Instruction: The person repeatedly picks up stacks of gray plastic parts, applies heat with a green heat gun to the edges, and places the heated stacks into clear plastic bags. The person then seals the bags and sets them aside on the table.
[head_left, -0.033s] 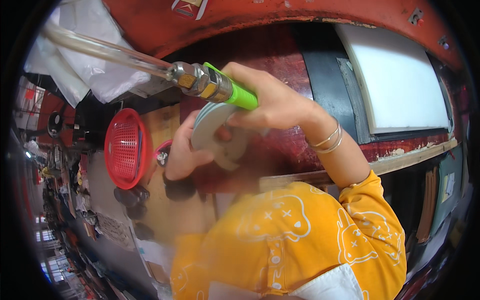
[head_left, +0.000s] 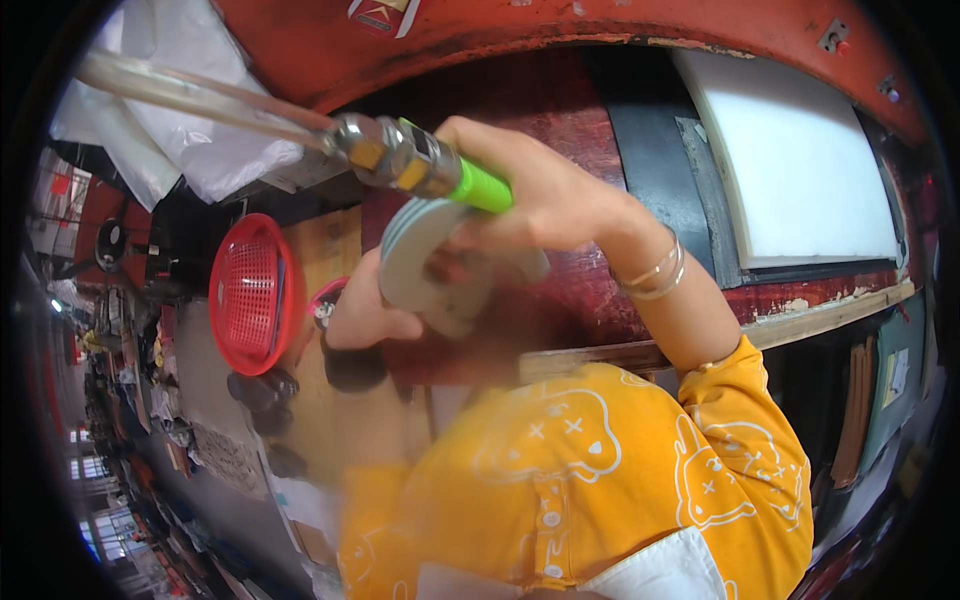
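Observation:
My right hand [head_left: 535,190] is wrapped round a bright green air blow gun [head_left: 482,188] with brass and steel fittings. A clear hose [head_left: 210,100] runs from it to the upper left. Just below, my left hand [head_left: 370,310] grips a stack of pale grey, flat, rounded pieces [head_left: 412,245] by its left side, thumb toward me. The layered edges show at the stack's upper left. Fingers of my right hand overlap the stack, and blur hides its lower part; I cannot tell whether they touch it.
A red perforated plastic basket [head_left: 250,300] stands on the left by a wooden board [head_left: 335,245]. Clear plastic bags [head_left: 215,130] lie at the upper left. A thick white slab [head_left: 800,160] rests on black sheeting at the right. A red machine housing [head_left: 560,22] arches across the far side.
The blow gun and my right hand have shifted slightly left. My left hand and the stack have tilted a little, and more of the stack's right end shows beneath my right hand.

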